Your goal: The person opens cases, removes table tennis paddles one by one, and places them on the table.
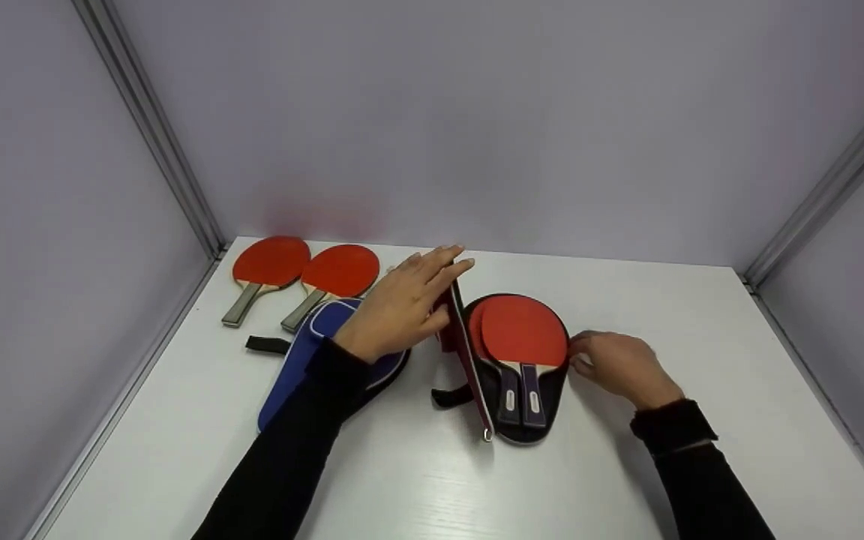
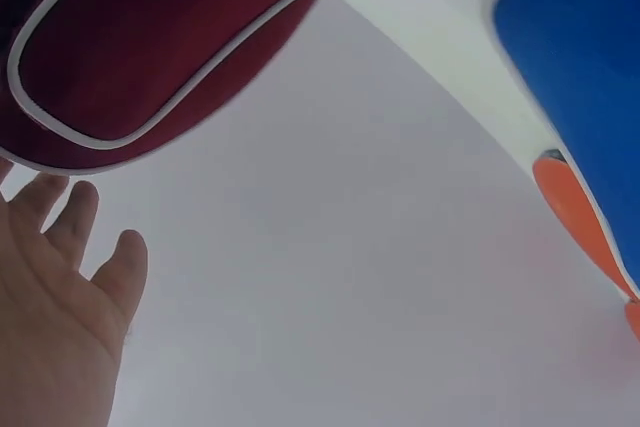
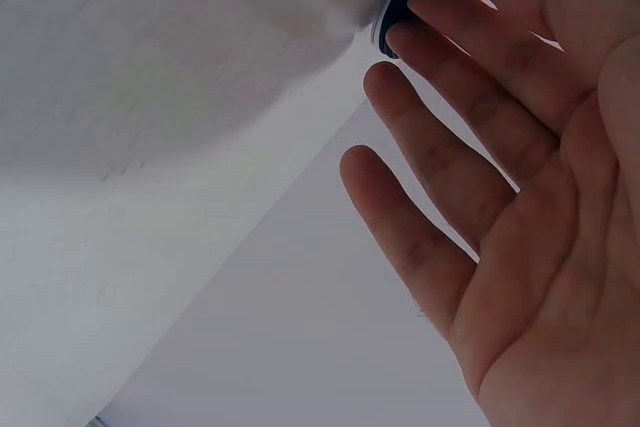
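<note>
A dark red table tennis paddle case (image 2: 150,37) stands unzipped on the table, its lid raised nearly upright. In its black lower half lie two red paddles (image 1: 524,330), partly overlapping, with dark handles toward me. My left hand (image 1: 402,307) touches the lid's upper edge with its fingers extended; in the left wrist view the fingertips meet the white-piped edge. At the right side of the case, my right hand (image 1: 619,364) pinches the rim between thumb and fingers, and the right wrist view shows the ring and little fingers spread away from it.
A blue paddle case (image 1: 289,382) with white piping lies left of the red one, partly under my left forearm. Behind it, two red paddles (image 1: 271,261) with grey-green handles rest near the table's back edge. Pale walls (image 1: 477,127) enclose the white table (image 1: 702,315).
</note>
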Demonstrator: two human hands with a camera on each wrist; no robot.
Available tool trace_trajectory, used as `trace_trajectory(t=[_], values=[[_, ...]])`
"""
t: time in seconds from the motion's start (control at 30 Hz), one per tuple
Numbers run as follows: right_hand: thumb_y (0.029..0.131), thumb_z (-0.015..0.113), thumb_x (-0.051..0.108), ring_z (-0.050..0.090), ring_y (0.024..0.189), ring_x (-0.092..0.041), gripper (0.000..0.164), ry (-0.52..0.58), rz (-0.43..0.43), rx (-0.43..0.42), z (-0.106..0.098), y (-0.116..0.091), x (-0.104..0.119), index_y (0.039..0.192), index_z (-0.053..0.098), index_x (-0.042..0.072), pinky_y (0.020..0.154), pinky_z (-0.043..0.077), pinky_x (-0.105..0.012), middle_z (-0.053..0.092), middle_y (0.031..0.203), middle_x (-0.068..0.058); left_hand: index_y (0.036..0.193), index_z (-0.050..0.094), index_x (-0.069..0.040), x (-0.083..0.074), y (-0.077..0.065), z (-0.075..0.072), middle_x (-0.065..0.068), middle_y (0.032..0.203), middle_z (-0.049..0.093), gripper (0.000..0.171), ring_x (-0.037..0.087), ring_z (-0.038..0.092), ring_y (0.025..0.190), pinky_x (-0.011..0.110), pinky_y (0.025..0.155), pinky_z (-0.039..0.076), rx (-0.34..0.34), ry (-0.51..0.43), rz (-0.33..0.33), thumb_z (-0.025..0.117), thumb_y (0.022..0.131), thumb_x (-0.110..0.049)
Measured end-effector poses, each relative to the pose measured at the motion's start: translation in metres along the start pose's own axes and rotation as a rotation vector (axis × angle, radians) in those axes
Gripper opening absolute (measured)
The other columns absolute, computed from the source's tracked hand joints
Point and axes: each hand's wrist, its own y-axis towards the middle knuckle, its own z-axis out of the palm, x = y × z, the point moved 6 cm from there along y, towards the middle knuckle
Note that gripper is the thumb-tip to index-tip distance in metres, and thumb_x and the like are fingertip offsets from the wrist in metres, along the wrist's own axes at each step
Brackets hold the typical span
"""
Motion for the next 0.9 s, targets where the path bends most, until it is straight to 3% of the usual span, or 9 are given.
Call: trace_trajectory(t=[0.2,0.37,0.53,0.67,0.9], values=[[0.105,0.083,0.01,0.087,0.115,-0.032,0.015,-0.004,-0.011,0.001,0.0,0.002,0.002,0.114,0.094,0.015,0.091,0.074,-0.052,0.091,0.124,-0.004,0.183,0.044,-0.024,0.01,-0.019,-0.003,0.003,0.193,0.04,0.074,0.026,0.035,0.183,0.055,0.152,0.026,0.042,0.017,0.027,0.055,0.11,-0.019],[0.104,0.083,0.01,0.087,0.115,-0.031,0.014,-0.004,-0.017,-0.005,0.001,0.002,0.001,0.114,0.094,0.015,0.09,0.075,-0.051,0.091,0.124,-0.004,0.178,0.055,-0.028,0.017,-0.031,-0.009,0.001,0.19,0.046,0.07,0.025,0.037,0.182,0.058,0.152,0.024,0.072,-0.027,0.037,0.051,0.107,-0.022],[0.104,0.081,0.01,0.088,0.114,-0.03,0.017,-0.007,-0.013,-0.012,0.002,0.001,0.0,0.113,0.094,0.017,0.088,0.075,-0.05,0.091,0.124,-0.001,0.175,0.059,-0.028,0.022,-0.04,-0.012,0.001,0.188,0.049,0.056,0.026,0.039,0.181,0.059,0.153,0.022,0.087,-0.055,-0.003,0.046,0.122,-0.04],[0.103,0.08,0.01,0.088,0.114,-0.03,0.019,-0.002,-0.008,-0.008,0.003,0.001,0.0,0.113,0.094,0.018,0.087,0.075,-0.051,0.091,0.124,-0.001,0.174,0.059,-0.021,0.026,-0.045,-0.005,0.006,0.188,0.048,0.062,0.029,0.037,0.181,0.06,0.153,0.02,0.137,-0.018,-0.034,0.046,0.124,-0.055],[0.103,0.081,0.011,0.088,0.114,-0.03,0.018,-0.014,-0.013,-0.009,0.003,0.002,0.001,0.113,0.094,0.018,0.086,0.075,-0.051,0.091,0.124,-0.002,0.171,0.063,-0.018,0.03,-0.051,0.006,0.009,0.185,0.052,0.065,0.032,0.041,0.179,0.062,0.152,0.023,0.203,0.091,-0.064,0.052,0.12,-0.056]])
